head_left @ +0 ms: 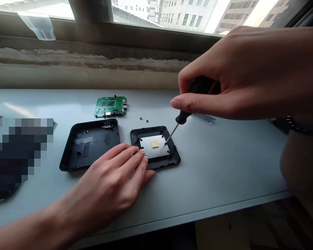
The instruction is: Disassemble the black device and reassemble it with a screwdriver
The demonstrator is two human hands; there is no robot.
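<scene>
My right hand (232, 76) is wrapped round the handle of a screwdriver (182, 118), dark with an orange stripe. Its thin shaft slants down, and the tip meets a small dark spot at the right edge of a metal plate (160, 152). This silvery plate bears a yellow square pad (154, 144) and sits inside a shallow black plastic case half (175, 160). My left hand (117, 177) grips that half at its near left corner, fingertips over the rim and thumb at the front edge; its fingers hide the corner.
Left of it lies a deeper black case half (94, 139), hollow side up. A green circuit board (111, 106) is behind, with two tiny screws (144, 119) to its right. A clear plastic item (206, 118) lies under my right hand. The table's front edge (198, 216) runs below.
</scene>
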